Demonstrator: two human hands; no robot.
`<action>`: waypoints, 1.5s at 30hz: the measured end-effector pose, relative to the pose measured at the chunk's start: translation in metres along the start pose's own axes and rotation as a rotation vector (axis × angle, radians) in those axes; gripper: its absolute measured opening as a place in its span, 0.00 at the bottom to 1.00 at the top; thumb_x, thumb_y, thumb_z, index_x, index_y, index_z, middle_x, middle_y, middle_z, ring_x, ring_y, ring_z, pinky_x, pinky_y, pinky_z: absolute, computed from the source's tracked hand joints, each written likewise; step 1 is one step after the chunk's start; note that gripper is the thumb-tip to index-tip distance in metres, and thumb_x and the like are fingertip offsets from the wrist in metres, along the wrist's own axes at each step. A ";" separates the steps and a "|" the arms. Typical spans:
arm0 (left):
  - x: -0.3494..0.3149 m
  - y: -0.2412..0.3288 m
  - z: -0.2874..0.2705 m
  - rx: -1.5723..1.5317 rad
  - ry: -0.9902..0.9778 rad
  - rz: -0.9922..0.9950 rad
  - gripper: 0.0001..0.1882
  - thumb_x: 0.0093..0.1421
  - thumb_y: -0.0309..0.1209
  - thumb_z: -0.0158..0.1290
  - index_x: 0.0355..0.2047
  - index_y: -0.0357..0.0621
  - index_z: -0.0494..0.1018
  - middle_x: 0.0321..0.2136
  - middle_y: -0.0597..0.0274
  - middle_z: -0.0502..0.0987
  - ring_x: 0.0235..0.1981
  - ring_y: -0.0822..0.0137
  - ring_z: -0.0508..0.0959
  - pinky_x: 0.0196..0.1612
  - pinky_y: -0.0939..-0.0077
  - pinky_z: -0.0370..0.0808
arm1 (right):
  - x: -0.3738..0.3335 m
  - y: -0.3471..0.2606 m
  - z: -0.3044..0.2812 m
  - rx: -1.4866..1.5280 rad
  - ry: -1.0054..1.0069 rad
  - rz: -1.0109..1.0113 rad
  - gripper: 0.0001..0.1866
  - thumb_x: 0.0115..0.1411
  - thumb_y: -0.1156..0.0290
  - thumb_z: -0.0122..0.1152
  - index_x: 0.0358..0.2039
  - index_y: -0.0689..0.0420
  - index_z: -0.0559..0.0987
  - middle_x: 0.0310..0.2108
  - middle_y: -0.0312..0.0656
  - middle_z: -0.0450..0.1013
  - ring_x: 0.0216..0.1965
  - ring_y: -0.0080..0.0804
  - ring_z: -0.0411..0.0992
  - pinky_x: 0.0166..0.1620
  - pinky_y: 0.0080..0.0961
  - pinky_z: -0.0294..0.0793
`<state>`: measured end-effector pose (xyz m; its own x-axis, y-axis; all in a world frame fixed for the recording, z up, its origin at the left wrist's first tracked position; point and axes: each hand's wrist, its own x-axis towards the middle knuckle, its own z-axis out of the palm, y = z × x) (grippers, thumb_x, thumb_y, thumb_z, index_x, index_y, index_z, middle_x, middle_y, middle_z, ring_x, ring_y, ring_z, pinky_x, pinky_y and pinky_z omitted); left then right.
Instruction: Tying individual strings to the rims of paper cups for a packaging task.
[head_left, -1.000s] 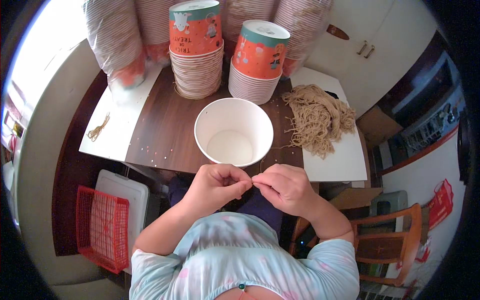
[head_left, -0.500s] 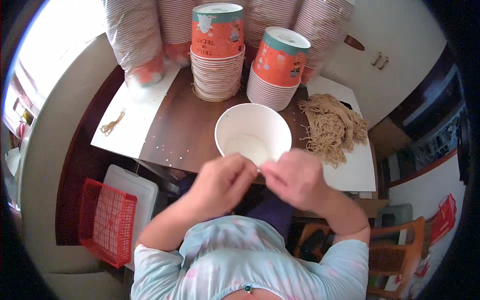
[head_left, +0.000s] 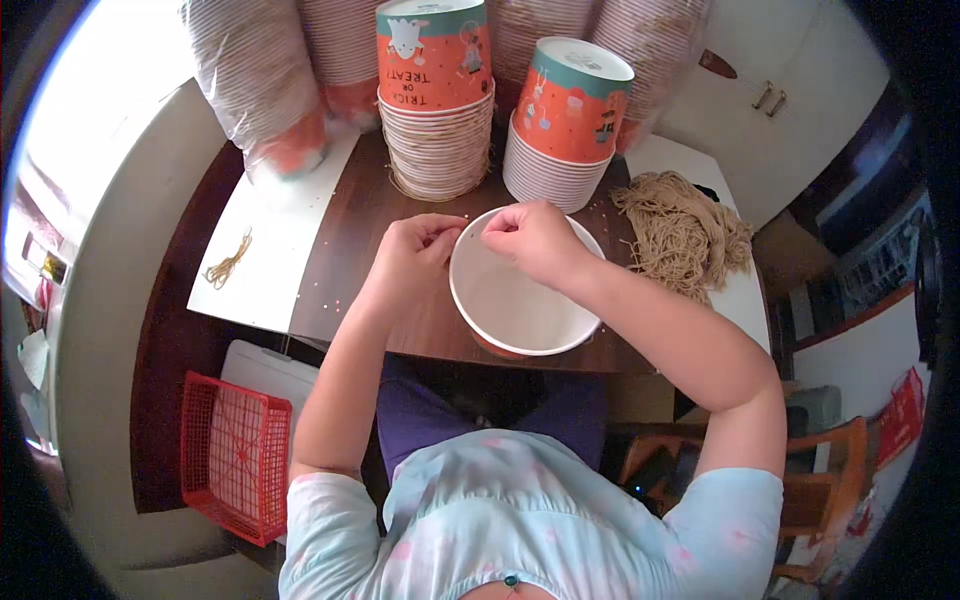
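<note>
An orange paper bucket (head_left: 570, 325) with a white inside and white rim stands on the brown table, its mouth facing me. Just outside the far left of its rim, my left hand (head_left: 415, 258) is pinched shut. My right hand (head_left: 535, 242) reaches over the mouth from the right, thumb and fingers pinched close inside the far left rim. Whatever lies between the fingertips of either hand is too small to make out. Tan cords (head_left: 688, 235) lie in a tangled heap to the right, and a few loose cords (head_left: 230, 262) rest at the left.
Behind the bucket stand two upside-down bucket stacks, one with cords hanging at the rims (head_left: 437, 150) and one with plain rims (head_left: 560, 165). Plastic-wrapped stacks (head_left: 250, 80) line the back. A red basket (head_left: 235, 455) is below left; a wooden chair (head_left: 820, 490) is at right.
Both hands have moved from the bucket's near side to its far left rim, the right one now over the mouth. The bucket sits slightly farther right in view.
</note>
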<state>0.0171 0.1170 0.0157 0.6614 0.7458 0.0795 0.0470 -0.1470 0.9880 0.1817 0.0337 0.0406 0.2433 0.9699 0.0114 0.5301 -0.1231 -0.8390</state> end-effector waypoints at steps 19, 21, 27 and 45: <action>-0.010 0.008 0.002 0.004 -0.108 -0.073 0.10 0.60 0.26 0.51 0.39 0.32 0.76 0.25 0.67 0.77 0.25 0.80 0.72 0.29 0.84 0.72 | -0.007 0.003 0.007 0.059 -0.004 0.091 0.07 0.52 0.71 0.61 0.24 0.62 0.80 0.19 0.34 0.73 0.22 0.17 0.68 0.26 0.19 0.68; -0.013 0.012 0.002 0.076 -0.127 -0.077 0.10 0.59 0.25 0.52 0.38 0.32 0.77 0.25 0.63 0.78 0.25 0.77 0.74 0.29 0.82 0.72 | -0.013 -0.005 0.005 0.020 -0.011 0.104 0.07 0.52 0.71 0.61 0.23 0.62 0.80 0.19 0.34 0.74 0.22 0.16 0.68 0.26 0.20 0.68; -0.039 0.020 0.023 0.540 -0.006 0.350 0.06 0.51 0.24 0.54 0.30 0.33 0.75 0.23 0.47 0.77 0.26 0.55 0.78 0.31 0.67 0.74 | -0.029 -0.003 -0.008 -0.023 -0.173 0.095 0.10 0.52 0.67 0.62 0.27 0.63 0.79 0.23 0.36 0.75 0.25 0.19 0.71 0.32 0.21 0.71; -0.090 0.012 0.041 -0.259 -0.104 0.316 0.03 0.56 0.21 0.47 0.29 0.36 0.71 0.41 0.62 0.71 0.34 0.79 0.69 0.37 0.85 0.66 | -0.122 -0.017 -0.030 -0.688 0.148 -0.321 0.11 0.46 0.68 0.67 0.27 0.58 0.74 0.27 0.43 0.71 0.30 0.43 0.73 0.32 0.36 0.72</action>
<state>-0.0106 0.0215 0.0153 0.6857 0.6186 0.3835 -0.3511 -0.1804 0.9188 0.1671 -0.0891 0.0697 0.0732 0.9479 0.3101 0.9666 0.0092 -0.2562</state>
